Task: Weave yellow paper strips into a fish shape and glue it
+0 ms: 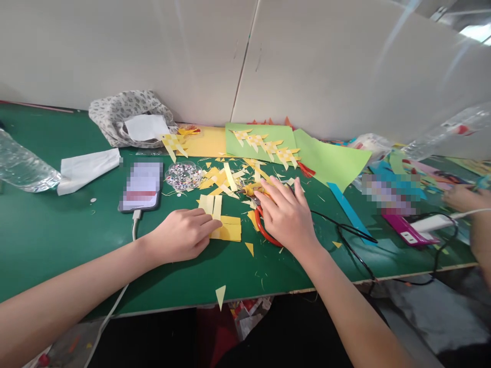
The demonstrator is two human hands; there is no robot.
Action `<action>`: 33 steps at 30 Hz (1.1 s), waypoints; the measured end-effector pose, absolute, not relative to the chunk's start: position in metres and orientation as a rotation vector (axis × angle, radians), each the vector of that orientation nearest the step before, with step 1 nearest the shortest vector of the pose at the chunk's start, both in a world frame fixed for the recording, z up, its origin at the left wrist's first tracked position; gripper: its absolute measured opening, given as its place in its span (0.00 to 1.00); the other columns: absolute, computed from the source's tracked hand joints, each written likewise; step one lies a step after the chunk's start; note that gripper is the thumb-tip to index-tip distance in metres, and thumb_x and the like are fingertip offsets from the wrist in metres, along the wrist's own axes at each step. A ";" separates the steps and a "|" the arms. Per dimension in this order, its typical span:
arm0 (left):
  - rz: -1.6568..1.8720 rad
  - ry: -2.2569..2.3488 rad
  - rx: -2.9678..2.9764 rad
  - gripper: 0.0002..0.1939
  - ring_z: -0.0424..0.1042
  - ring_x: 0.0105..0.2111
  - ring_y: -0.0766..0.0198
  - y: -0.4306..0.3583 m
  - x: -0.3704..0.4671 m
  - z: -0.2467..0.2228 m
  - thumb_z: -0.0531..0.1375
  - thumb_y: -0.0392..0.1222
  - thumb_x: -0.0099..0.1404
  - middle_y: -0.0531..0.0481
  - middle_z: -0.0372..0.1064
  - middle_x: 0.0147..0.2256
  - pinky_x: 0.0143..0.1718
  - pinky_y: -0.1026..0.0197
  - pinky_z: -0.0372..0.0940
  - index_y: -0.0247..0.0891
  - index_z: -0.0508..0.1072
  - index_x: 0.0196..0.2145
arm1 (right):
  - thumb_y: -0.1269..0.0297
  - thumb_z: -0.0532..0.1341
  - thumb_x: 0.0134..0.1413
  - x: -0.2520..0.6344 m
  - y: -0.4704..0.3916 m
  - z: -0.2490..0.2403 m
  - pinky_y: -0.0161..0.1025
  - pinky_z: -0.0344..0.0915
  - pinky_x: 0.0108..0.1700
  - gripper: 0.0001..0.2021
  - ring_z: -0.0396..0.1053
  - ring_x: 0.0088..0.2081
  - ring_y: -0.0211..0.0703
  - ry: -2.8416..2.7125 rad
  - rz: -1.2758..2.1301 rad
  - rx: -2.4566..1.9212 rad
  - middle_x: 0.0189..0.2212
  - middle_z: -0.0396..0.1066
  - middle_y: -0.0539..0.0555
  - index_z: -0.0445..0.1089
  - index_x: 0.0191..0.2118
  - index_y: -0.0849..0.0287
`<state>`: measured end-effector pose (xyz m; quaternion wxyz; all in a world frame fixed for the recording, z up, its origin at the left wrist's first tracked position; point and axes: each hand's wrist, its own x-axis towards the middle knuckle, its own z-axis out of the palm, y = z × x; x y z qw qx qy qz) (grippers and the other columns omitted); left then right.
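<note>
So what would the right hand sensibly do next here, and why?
Probably close around the red-handled scissors and lift them. The right hand lies flat over the handles, fingers spread, not yet gripping, while the left hand already pins the yellow paper strips on the green table.

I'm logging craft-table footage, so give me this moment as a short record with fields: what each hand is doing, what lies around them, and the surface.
left hand: left hand rests flat on yellow paper strips
right hand: right hand lies over red-handled scissors; grip cannot be told
near the hands: yellow scraps, tray of googly eyes, phone on a cable
further back: woven paper fish on green paper
surface: green table
others: another person's hand at the right edge
</note>
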<state>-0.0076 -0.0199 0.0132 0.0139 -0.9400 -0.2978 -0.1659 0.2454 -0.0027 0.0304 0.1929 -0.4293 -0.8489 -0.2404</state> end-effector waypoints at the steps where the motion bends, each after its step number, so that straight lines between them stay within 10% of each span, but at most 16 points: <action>1: -0.508 -0.929 -2.930 0.12 0.68 0.30 0.62 -0.020 -0.008 0.013 0.49 0.31 0.60 0.48 0.69 0.28 0.29 0.63 0.63 0.37 0.70 0.37 | 0.76 0.52 0.54 0.247 -0.002 0.030 0.66 0.45 0.58 0.16 0.55 0.58 0.56 -2.354 -0.677 -1.221 0.55 0.62 0.60 0.68 0.46 0.61; 6: -0.478 -0.934 -2.939 0.10 0.67 0.29 0.62 -0.020 -0.007 0.015 0.49 0.31 0.60 0.48 0.68 0.27 0.28 0.63 0.62 0.37 0.69 0.32 | 0.64 0.60 0.53 0.255 0.003 0.034 0.66 0.44 0.58 0.04 0.57 0.57 0.58 -1.980 -0.457 -1.238 0.51 0.67 0.58 0.69 0.30 0.58; 11: -0.450 -0.956 -2.948 0.10 0.67 0.30 0.62 -0.021 -0.006 0.016 0.49 0.31 0.60 0.48 0.68 0.28 0.28 0.63 0.62 0.36 0.69 0.31 | 0.54 0.46 0.61 0.247 -0.004 0.045 0.54 0.62 0.50 0.23 0.72 0.42 0.48 -1.522 0.625 -1.050 0.32 0.75 0.55 0.53 0.16 0.55; 16: -0.414 -0.975 -2.949 0.10 0.67 0.30 0.61 -0.020 -0.006 0.015 0.49 0.32 0.61 0.49 0.68 0.28 0.29 0.61 0.62 0.36 0.70 0.30 | 0.50 0.40 0.62 0.230 -0.018 0.047 0.38 0.65 0.22 0.25 0.50 0.09 0.33 -1.612 1.427 -0.947 0.05 0.46 0.41 0.45 0.15 0.55; 21: -0.431 -0.969 -2.942 0.11 0.67 0.29 0.62 -0.020 -0.007 0.015 0.49 0.32 0.62 0.49 0.68 0.27 0.29 0.62 0.63 0.36 0.70 0.29 | 0.54 0.50 0.59 0.235 -0.012 0.037 0.34 0.57 0.20 0.21 0.57 0.15 0.34 -1.992 0.498 -1.383 0.12 0.56 0.46 0.58 0.18 0.57; 25: -0.526 -0.888 -2.940 0.12 0.68 0.29 0.63 -0.019 -0.008 0.015 0.48 0.31 0.61 0.49 0.69 0.26 0.29 0.63 0.63 0.37 0.71 0.31 | 0.69 0.49 0.60 0.245 -0.003 0.030 0.41 0.66 0.37 0.12 0.70 0.37 0.44 -2.098 -0.294 -1.350 0.34 0.72 0.56 0.69 0.42 0.58; 28: -0.558 -0.859 -2.953 0.13 0.68 0.29 0.64 -0.018 -0.009 0.015 0.48 0.31 0.62 0.49 0.70 0.27 0.30 0.64 0.64 0.37 0.72 0.31 | 0.73 0.51 0.57 0.240 -0.004 0.026 0.48 0.62 0.49 0.14 0.65 0.47 0.48 -2.205 -0.367 -1.215 0.45 0.69 0.58 0.68 0.46 0.58; 33: -0.575 -0.867 -2.965 0.11 0.69 0.31 0.63 -0.018 -0.010 0.014 0.50 0.33 0.60 0.49 0.70 0.28 0.31 0.63 0.65 0.38 0.73 0.33 | 0.63 0.57 0.55 0.217 -0.018 0.018 0.44 0.63 0.43 0.09 0.66 0.37 0.44 -2.457 -0.021 -1.074 0.34 0.72 0.55 0.72 0.36 0.60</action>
